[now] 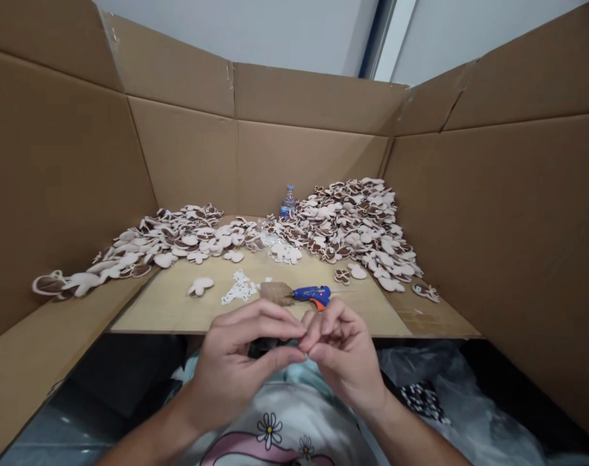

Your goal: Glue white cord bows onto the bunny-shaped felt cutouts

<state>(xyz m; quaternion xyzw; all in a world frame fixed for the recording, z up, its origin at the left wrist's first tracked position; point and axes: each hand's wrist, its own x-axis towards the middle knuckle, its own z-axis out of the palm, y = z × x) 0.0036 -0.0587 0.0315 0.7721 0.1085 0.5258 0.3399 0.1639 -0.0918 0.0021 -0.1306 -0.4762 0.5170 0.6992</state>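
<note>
Both the left hand and the right hand meet fingertip to fingertip, hiding whatever lies between; from afar I cannot tell if either grasps anything. Just beyond lies a blue plastic glue gun, then soft, rounded brown-and-cream pieces heaped before cardboard walls.

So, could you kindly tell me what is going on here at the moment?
A person's left grip and right grip meet at the fingertips near the front edge of a table; anything between them is too small to make out. Beyond them lies a blue glue gun, its nozzle at a brown pad, with small white pieces to the left. Brown-and-cream shapes form a left heap and a right heap, beside which stands a bottle.
</note>
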